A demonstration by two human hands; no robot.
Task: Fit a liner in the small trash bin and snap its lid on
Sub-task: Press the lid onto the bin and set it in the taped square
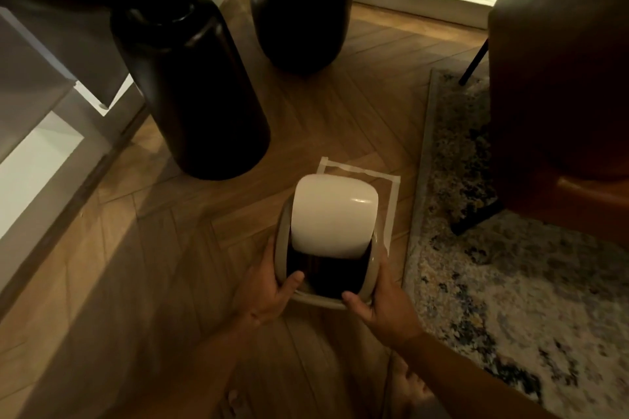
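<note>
wood floor; bin between hands, left fingers and right fingers grasping rim.

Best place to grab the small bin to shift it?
Grip the bin by its two side rims, one hand per side, coming from the near end, as the left hand and right hand do now. The white flap is tilted up and probably swings, so it likely gives no firm hold.

Dim herringbone wood floor, patterned rug right, brown chair, perhaps two dark vases behind.
</note>
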